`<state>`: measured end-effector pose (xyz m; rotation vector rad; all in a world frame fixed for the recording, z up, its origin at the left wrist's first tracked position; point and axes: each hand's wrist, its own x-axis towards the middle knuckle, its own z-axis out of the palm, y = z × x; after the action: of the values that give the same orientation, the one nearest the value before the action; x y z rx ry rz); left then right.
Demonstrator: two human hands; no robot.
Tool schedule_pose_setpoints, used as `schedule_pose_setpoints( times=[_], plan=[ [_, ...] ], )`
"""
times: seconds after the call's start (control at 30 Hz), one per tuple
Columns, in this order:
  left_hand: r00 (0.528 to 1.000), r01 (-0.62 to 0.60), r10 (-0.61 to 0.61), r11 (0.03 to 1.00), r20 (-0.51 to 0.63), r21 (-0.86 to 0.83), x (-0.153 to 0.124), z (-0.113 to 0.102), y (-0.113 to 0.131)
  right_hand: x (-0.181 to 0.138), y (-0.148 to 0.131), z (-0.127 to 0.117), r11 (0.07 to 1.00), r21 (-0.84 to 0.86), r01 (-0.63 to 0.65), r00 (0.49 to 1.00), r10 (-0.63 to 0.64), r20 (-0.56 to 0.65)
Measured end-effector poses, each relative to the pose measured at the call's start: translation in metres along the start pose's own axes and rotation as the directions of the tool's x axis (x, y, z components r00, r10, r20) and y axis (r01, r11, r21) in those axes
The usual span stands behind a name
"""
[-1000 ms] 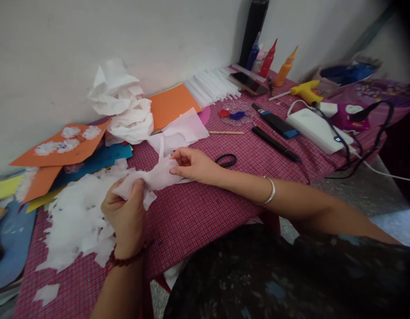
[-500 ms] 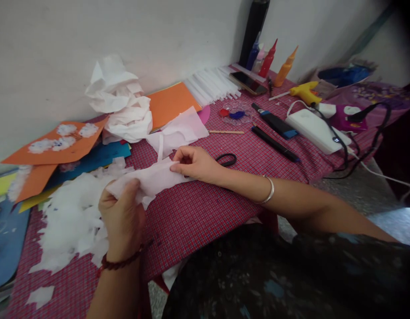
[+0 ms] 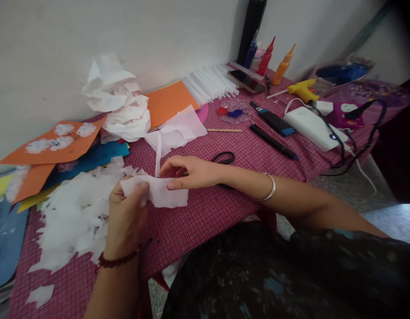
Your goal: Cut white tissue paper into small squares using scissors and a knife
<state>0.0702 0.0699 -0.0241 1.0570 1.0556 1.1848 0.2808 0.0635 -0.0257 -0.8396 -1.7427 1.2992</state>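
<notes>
A strip of thin white tissue paper is pinched at its left end in my left hand, thumb in front. My right hand is at the strip's upper right edge; its thumb lies against the front of the paper, and the fingers are apart from the thumb. Under and behind my right hand lie scissors, black handle loops showing, blades hidden. To the left spreads a heap of torn tissue pieces. Behind my hands rests a larger tissue sheet with a narrow strip hanging toward me.
Crumpled white tissue leans at the wall. Orange card, white sticks and paint bottles stand or lie at the back. Black pens, a yellow glue gun and a white power bank with cables occupy the right.
The strip has been lowered and hangs flatter. My left hand has shifted right, and my right hand's pinch on the paper has opened, fingers now apart from the thumb.
</notes>
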Motion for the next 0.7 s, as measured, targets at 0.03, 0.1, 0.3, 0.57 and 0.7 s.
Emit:
schedule_pose_setpoints(
  times=[0.03,0.1,0.3,0.57,0.7],
  plan=[
    [0.999,-0.038,0.037,0.997,0.01,0.072,0.0,-0.002,-0.001,-0.001,-0.001,0.001,0.998,-0.058,-0.007,1.0,0.008,0.024],
    [0.989,-0.146,0.145,0.96,0.023,0.239,0.0,-0.005,-0.004,-0.002,-0.003,0.005,0.986,-0.162,-0.043,0.999,0.048,0.026],
    [0.938,-0.337,0.336,0.826,0.084,0.452,-0.001,-0.001,-0.004,0.001,0.002,0.016,0.969,-0.184,-0.167,0.984,0.154,-0.084],
    [0.996,0.073,-0.053,0.956,0.077,-0.286,0.011,0.007,0.005,0.005,0.014,0.018,0.959,0.17,-0.225,0.965,0.243,-0.096],
    [0.974,0.141,-0.079,0.944,0.211,-0.299,0.005,0.015,-0.001,0.004,0.014,0.017,0.956,0.189,-0.222,0.957,0.251,-0.147]
  ],
)
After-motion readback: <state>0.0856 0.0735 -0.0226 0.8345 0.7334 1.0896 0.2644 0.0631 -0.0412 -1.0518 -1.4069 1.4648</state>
